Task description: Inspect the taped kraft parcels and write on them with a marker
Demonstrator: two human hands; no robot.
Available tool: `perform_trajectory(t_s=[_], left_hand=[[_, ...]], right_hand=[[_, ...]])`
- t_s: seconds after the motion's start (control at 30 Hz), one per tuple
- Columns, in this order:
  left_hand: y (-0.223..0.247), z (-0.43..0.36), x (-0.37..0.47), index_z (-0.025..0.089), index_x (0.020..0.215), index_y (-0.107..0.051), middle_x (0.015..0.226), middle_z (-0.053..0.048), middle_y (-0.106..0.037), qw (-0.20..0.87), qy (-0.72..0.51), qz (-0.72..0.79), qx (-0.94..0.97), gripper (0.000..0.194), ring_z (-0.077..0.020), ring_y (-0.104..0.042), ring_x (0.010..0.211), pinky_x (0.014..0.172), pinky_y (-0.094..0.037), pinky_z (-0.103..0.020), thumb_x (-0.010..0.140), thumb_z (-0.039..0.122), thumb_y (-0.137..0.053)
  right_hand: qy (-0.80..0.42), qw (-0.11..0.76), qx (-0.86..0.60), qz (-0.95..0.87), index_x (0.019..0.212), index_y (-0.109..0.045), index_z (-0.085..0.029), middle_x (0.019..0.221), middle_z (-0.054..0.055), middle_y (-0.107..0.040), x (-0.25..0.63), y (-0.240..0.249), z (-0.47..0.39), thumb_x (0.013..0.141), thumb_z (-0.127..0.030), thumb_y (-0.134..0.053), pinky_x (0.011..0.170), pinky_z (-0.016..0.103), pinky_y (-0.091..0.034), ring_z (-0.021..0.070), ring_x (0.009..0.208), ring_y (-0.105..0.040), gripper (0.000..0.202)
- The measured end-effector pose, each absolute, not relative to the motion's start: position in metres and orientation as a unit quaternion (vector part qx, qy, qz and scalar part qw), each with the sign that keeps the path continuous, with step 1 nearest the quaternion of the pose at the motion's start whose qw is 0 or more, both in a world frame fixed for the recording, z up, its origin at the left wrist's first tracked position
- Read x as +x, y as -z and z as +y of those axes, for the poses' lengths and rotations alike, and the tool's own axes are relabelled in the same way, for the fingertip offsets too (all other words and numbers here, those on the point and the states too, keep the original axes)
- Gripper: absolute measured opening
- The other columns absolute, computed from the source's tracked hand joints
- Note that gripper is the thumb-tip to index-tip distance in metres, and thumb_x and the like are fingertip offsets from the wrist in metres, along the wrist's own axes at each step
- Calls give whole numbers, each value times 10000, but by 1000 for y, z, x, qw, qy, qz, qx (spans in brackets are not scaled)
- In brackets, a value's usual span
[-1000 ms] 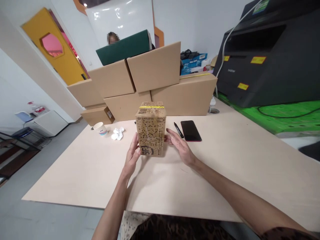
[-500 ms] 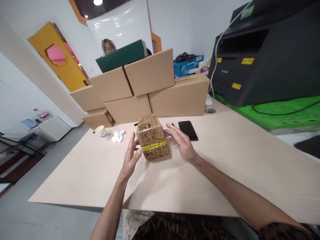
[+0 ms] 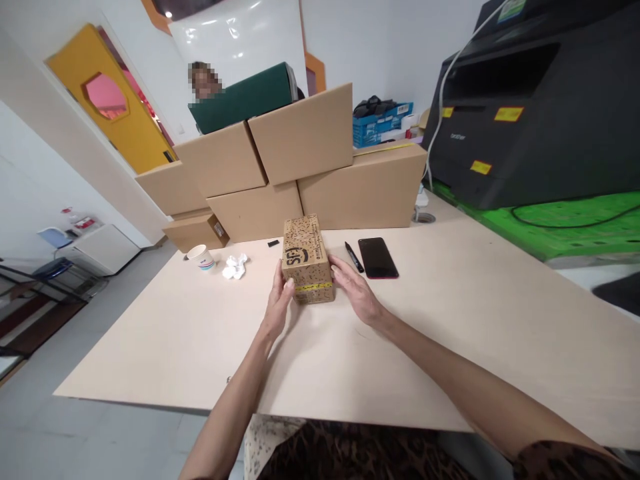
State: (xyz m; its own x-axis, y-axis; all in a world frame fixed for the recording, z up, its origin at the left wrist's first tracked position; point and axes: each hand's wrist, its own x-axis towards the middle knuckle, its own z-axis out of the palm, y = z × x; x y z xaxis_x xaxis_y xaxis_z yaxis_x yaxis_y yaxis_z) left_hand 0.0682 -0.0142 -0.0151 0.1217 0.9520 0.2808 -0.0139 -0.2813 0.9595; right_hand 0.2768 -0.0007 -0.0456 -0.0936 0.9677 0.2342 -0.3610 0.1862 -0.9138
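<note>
A small brown cardboard box (image 3: 306, 257) with dark speckled print, black lettering and a yellow tape band is in front of me at the table's middle. On its left side, my left hand (image 3: 277, 308) presses with the thumb near the front corner. My right hand (image 3: 358, 292) lies along the opposite side, fingers against the cardboard. Between them the two hands hold the box. Just right of it lie a black marker (image 3: 354, 257) and a dark phone (image 3: 379, 257). The box's underside is hidden, so I cannot tell whether it touches the table.
Large plain cartons (image 3: 305, 143) form a wall at the table's (image 3: 165, 347) back, topped by a green box (image 3: 245, 100); a person is behind. Left are a paper cup (image 3: 201, 257) and crumpled tissue (image 3: 235, 267). A printer (image 3: 500, 143) stands right on a green platform (image 3: 565, 220).
The box has turned and levelled, showing more of its lettered top. Both hands have closed in against its sides. The marker, mostly hidden before, now shows fully.
</note>
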Motion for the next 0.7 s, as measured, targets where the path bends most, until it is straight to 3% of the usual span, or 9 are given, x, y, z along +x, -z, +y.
perform_trajectory(t_s=[0.13,0.27,0.5,0.7], left_hand=[[14,-7,69,330,1511,-562,1667,-82,-481,479,-546,435,532,758,-362,-427,1535,1155,-441,-530,929,809,-493],[4,3,78,306,1416,-645,1572,-77,-594,489,-556,423,522,709,-350,-492,1490,1175,-434,-507,902,787,-572],[2,16,75,236,1362,-662,1499,-94,-654,494,-603,405,478,691,-340,-520,1464,1133,-482,-457,885,735,-624],[12,34,45,292,1410,-565,1547,-98,-594,493,-613,468,403,802,-328,-584,1374,847,-582,-367,809,821,-608]], right_hand=[[-542,595,-341,-486,1421,-671,-294,1576,68,-596,278,50,-1,856,-713,-717,1278,537,-352,331,1513,-484,706],[-538,582,-335,-510,1408,-687,-311,1568,61,-601,277,56,-3,885,-698,-698,1269,531,-363,325,1506,-486,650],[-538,547,-327,-551,1487,-629,-324,1623,67,-544,278,54,-14,942,-669,-650,1263,530,-370,324,1526,-466,645],[-466,470,-323,-677,1539,-578,-336,1692,57,-449,278,51,-26,995,-610,-604,1303,563,-294,318,1603,-340,610]])
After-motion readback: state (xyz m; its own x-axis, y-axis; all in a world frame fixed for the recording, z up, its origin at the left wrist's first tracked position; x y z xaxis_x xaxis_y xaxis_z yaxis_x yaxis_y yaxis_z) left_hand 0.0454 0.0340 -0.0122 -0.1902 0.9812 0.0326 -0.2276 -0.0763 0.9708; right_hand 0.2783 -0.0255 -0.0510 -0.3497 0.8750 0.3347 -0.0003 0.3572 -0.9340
